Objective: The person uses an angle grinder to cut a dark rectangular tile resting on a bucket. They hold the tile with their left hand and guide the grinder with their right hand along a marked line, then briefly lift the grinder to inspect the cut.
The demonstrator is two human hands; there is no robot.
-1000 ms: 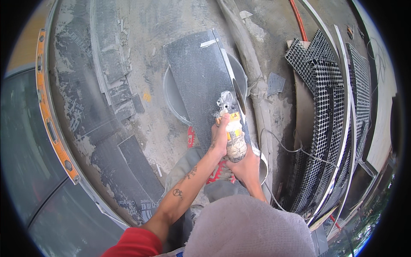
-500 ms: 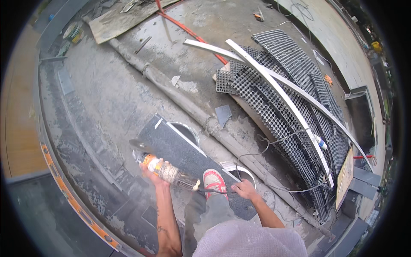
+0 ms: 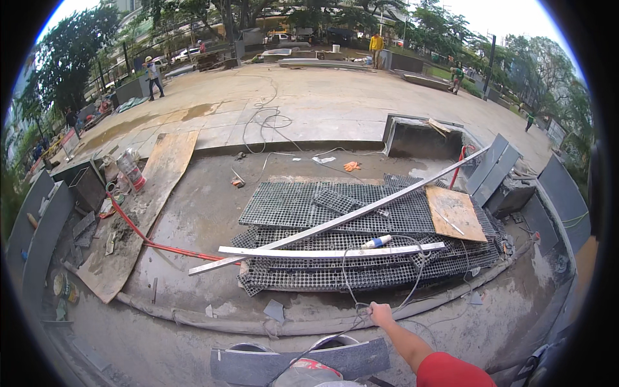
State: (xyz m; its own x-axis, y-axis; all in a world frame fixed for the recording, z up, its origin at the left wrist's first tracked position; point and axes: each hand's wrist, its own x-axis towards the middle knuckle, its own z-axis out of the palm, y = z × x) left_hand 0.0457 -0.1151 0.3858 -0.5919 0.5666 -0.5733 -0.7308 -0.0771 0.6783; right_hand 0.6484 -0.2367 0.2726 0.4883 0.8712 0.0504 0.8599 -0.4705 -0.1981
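Note:
My right hand [image 3: 380, 314] is closed around a dark power cable [image 3: 345, 269], its arm stretched forward from a red sleeve. The cable loops up over the stacked black plastic grid panels [image 3: 309, 274] and also runs back toward me. Below the hand, a dark stone slab [image 3: 242, 369] lies across two round buckets [image 3: 335, 342], whose rims show behind it. Part of my shoe [image 3: 316, 366] rests by the slab. A blue-and-white cable connector [image 3: 376, 242] lies on the panels. My left hand is out of view, and so is the angle grinder.
Two long pale metal bars [image 3: 342, 251] cross the panels, with a plywood piece [image 3: 454, 213] at their right. A thick grey pipe [image 3: 225, 326] runs along the floor. An orange hose [image 3: 187, 253] and a long board [image 3: 155, 193] lie left. People stand far off, one in yellow [image 3: 376, 48].
My view has swung up toward the far yard. The left hand and the grinder it held have left view. My right hand has reached forward, away from the slab, with the cable.

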